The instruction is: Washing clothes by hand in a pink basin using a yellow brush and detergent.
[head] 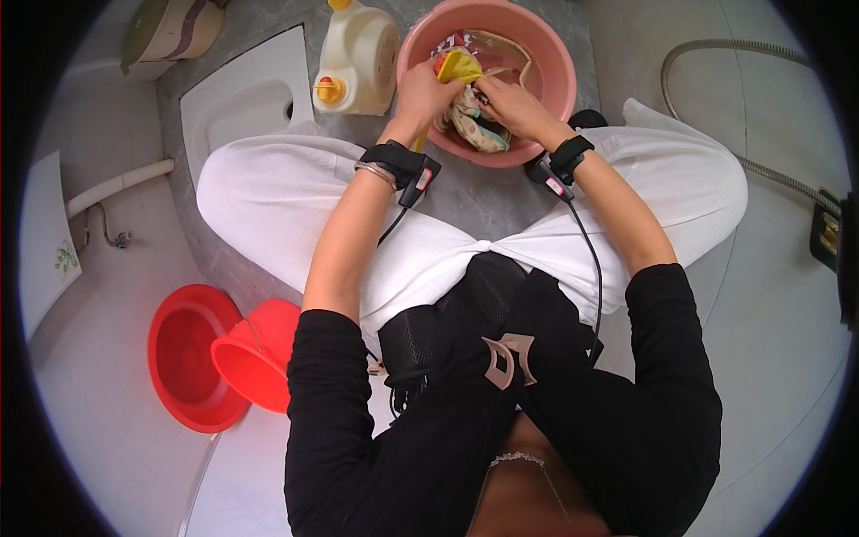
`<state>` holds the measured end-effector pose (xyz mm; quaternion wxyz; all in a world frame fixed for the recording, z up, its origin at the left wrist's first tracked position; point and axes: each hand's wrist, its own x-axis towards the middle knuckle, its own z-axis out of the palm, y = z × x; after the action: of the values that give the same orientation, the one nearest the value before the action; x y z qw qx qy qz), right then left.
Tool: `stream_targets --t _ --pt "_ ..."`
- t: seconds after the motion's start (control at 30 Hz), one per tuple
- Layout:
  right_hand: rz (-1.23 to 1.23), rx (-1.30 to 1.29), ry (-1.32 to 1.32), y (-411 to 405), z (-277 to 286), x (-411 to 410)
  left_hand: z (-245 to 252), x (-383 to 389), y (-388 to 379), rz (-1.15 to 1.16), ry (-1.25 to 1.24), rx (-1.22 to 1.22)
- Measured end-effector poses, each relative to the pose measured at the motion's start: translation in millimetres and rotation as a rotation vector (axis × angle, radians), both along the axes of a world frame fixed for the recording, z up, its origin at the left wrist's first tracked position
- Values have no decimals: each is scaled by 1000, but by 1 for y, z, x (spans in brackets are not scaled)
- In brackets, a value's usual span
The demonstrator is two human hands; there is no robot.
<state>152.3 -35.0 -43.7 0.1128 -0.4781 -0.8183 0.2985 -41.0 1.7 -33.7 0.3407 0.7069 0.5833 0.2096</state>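
Observation:
A pink plastic basin (570, 74) stands on the grey floor between my bent knees, with water and wet cloth in it. Over the basin my left hand (426, 94) grips a yellow item (463, 67) with a red part; its exact kind is partly hidden by my fingers. Close beside it, my right hand (513, 107) pinches the wet cloth near the yellow item. The patterned fabric (476, 131), pale with teal edging, hangs below both hands into the basin. A light-coloured strap or band of cloth curves along the basin's far right inside.
A whitish plastic jug (366, 64) with yellow caps lies left of the basin. Beyond it is a white squat toilet (228, 111). A red basin (191, 362) and a red bucket (258, 356) rest behind my left side. A metal shower hose (731, 45) runs along the right.

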Motion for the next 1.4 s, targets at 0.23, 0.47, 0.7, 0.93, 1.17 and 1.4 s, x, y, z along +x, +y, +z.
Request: stream_targets --t 0.23,0.47,0.7,0.93,1.17,1.4 --pt "-78 48 149 -2 -7 1 -3 1 3 51 -8 4" --pt "-206 -179 370 2 -5 7 -5 -2 3 44 23 -71" --pt "-202 -320 540 7 -8 10 -6 -1 5 53 -9 -91" --pt "-149 -337 467 8 -1 10 -10 -1 3 94 -5 14" --pt "-72 -340 472 11 -3 14 -11 -2 4 75 -7 -24" --pt "-12 -349 347 15 3 17 -14 -4 4 83 -18 19"
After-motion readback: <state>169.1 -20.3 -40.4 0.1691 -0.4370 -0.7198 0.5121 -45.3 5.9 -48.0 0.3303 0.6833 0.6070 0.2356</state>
